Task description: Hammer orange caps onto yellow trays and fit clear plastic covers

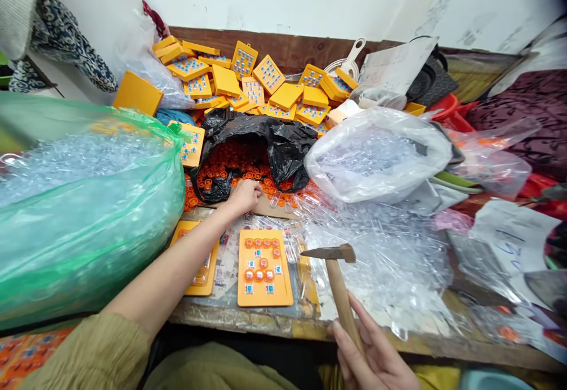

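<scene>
My right hand (370, 345) is wrapped round the wooden handle of a hammer (340, 289), whose metal head points left above the bench. My left hand (246, 195) reaches to the small orange ring-like pieces (269, 187) spilling from an open black plastic bag (287, 139). Its fingers are curled together, and what they hold is hidden. Between my hands lies a yellow-orange panel (264, 296) with several round orange caps and small blue-and-clear pieces set in it. Under my left forearm is a second such panel (204, 286), partly covered.
Many finished-looking yellow panels (227, 80) are heaped at the back by the wall. A green bag (97, 213) of clear plastic parts stands left. Right are a white bag (372, 183) and a loose pile of clear plastic pieces (376, 248). The bench edge (248, 319) runs in front.
</scene>
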`<act>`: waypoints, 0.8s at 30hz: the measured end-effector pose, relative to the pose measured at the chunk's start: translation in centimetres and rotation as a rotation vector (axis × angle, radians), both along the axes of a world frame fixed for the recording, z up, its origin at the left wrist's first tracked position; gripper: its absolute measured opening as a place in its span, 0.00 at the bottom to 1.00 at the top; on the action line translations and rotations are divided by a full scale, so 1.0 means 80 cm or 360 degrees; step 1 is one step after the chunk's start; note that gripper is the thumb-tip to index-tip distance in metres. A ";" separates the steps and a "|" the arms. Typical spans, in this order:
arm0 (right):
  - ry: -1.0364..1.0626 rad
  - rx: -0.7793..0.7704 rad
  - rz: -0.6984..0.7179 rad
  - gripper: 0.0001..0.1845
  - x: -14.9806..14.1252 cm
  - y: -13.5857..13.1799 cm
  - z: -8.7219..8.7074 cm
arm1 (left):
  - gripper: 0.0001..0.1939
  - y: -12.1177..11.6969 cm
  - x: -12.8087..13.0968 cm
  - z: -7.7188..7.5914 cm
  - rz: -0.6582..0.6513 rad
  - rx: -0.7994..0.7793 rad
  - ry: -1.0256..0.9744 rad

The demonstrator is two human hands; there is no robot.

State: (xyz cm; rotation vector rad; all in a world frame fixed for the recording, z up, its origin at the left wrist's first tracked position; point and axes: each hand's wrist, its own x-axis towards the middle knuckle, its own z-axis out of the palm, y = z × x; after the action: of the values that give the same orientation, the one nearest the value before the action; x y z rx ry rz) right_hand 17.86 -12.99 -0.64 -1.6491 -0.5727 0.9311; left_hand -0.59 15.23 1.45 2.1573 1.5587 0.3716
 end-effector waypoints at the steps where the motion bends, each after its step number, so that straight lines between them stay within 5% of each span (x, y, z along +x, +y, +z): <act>1: 0.0051 0.0000 0.0010 0.37 0.001 0.000 -0.001 | 0.11 0.000 0.000 0.000 0.0005 0.0007 -0.0001; 6: 0.0176 -0.0013 0.0198 0.39 0.005 -0.001 -0.010 | 0.11 -0.003 0.002 -0.001 -0.0027 0.0002 -0.0040; 11: 0.0083 0.0054 0.0142 0.35 -0.008 -0.003 -0.008 | 0.11 -0.001 0.006 -0.003 -0.0022 0.0000 -0.0051; 15: -0.0060 0.0046 0.0260 0.34 -0.004 -0.005 -0.006 | 0.05 -0.019 0.005 0.014 -0.0014 0.0071 -0.0092; 20: -0.0704 0.0284 0.0601 0.22 0.014 -0.011 -0.010 | 0.16 -0.142 -0.027 0.040 -0.0032 0.0207 -0.0273; 24: -0.1087 0.0556 0.0942 0.25 0.010 -0.009 -0.005 | 0.17 -0.243 -0.049 0.017 -0.0071 0.0345 -0.0549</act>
State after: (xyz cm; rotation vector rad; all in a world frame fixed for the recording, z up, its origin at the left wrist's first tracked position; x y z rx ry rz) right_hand 18.64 -13.72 -1.00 -1.4702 -1.6569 0.5909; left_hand -4.52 -4.20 2.81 2.1380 1.3244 0.8820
